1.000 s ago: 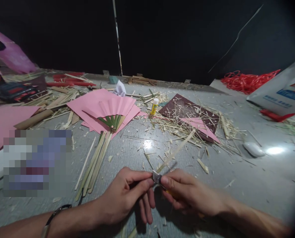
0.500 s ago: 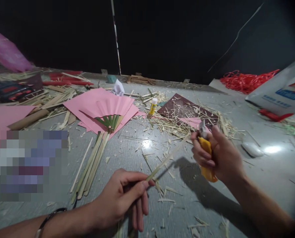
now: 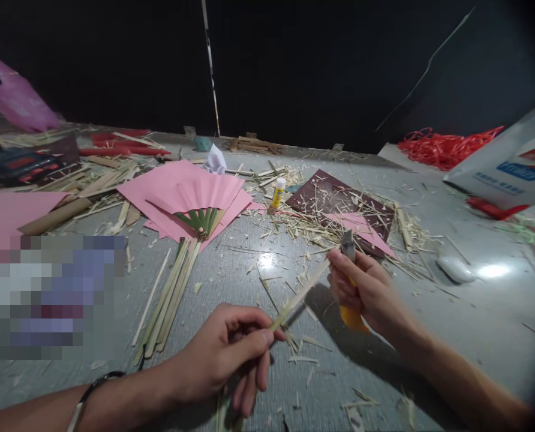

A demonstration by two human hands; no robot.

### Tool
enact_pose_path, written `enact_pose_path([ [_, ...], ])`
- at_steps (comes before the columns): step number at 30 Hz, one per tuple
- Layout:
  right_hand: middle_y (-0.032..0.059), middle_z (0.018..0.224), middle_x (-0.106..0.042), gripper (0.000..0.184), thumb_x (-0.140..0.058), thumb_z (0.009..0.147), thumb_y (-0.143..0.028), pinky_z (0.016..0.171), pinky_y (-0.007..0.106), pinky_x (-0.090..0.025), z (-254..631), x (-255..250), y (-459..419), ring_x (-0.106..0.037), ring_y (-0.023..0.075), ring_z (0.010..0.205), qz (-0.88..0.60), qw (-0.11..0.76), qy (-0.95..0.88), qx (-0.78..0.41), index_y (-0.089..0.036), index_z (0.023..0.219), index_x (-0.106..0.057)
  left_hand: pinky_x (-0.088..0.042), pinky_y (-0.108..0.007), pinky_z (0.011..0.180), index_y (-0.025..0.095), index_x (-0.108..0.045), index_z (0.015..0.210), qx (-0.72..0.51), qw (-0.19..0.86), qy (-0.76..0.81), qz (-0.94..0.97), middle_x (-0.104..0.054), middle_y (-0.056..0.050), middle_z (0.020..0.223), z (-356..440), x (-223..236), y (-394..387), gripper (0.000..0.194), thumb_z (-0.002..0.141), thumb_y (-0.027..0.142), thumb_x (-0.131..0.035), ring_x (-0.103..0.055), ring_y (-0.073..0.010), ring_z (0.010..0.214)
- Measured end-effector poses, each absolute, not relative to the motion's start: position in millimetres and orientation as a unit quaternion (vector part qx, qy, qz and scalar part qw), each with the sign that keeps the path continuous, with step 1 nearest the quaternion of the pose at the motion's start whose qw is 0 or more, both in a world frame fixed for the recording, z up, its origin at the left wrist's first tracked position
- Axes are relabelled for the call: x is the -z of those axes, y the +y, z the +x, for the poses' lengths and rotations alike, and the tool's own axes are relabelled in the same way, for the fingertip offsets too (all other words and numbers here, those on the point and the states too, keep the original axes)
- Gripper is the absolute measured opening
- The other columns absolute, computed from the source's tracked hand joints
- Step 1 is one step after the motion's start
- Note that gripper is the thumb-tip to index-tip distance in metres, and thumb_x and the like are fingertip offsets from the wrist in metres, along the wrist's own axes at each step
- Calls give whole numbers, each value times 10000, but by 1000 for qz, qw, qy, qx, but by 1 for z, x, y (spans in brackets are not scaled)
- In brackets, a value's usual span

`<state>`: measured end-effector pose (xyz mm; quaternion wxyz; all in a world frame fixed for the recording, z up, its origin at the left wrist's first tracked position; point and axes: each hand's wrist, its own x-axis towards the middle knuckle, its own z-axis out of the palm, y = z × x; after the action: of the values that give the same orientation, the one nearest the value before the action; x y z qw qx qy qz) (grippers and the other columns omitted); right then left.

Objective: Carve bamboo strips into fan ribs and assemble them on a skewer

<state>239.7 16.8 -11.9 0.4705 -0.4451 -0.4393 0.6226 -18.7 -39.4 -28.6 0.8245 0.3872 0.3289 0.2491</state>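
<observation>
The left hand [image 3: 231, 348] pinches the near end of a thin strip [image 3: 301, 294] between thumb and forefinger. The right hand [image 3: 366, 282] wraps a yellow knife [image 3: 352, 318]; whether its fingertips also pinch the strip's far end, I cannot tell. The strip spans the hands, above scattered shavings [image 3: 310, 344]. This looks like the whittling step; another stroke would call for a firm left pinch and the blade laid flat.

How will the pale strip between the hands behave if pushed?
The strip is probably springy, not floppy: it runs straight from the left hand to the right hand. Thin and narrow, it looks light and might snap.
</observation>
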Motion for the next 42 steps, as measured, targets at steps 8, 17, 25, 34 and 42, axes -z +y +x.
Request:
enact_pose_path([
  [8, -86, 534, -407, 433, -674, 1016, -489, 390, 200, -214, 232, 14, 8, -286, 61, 410, -461, 419, -452, -638, -216, 749, -472, -241, -147, 325, 148, -671, 1069, -232, 784, 354, 453, -407, 111, 423, -16, 24, -37, 421, 1004, 555, -585, -277, -50, 319],
  [17, -76, 512, -430, 613, -496, 1019, -720, 306, 141, -261, 222, 12, -15, -314, 48, 362, -403, 128, -497, -758, -174, 750, -565, -252, -158, 335, 210, -551, 990, -275, 752, 368, 472, -332, 145, 423, -12, 34, -41, 341, 1047, 544, -513, -264, -65, 321],
  [25, -113, 445, -404, 627, -531, 950, -804, 267, 127, -360, 214, 24, -21, -334, 47, 285, -356, 69, -422, -831, -201, 778, -541, -339, -193, 454, 208, -519, 945, -244, 738, 359, 517, -466, 76, 618, -14, 30, -43, 416, 1029, 615, -518, -402, -72, 477],
  [34, -112, 426, -390, 624, -535, 971, -772, 258, 122, -326, 216, 22, -22, -312, 40, 278, -348, 66, -430, -830, -196, 732, -541, -328, -194, 431, 194, -571, 924, -242, 732, 377, 513, -453, 78, 561, -12, 29, -40, 383, 1014, 567, -565, -397, -80, 447],
  [42, -111, 407, -371, 646, -524, 957, -800, 254, 120, -332, 218, 19, -21, -320, 45, 270, -351, 40, -433, -830, -203, 713, -523, -322, -188, 423, 204, -523, 822, -224, 729, 374, 527, -462, 70, 561, -14, 22, -38, 388, 1016, 539, -554, -404, -69, 434],
])
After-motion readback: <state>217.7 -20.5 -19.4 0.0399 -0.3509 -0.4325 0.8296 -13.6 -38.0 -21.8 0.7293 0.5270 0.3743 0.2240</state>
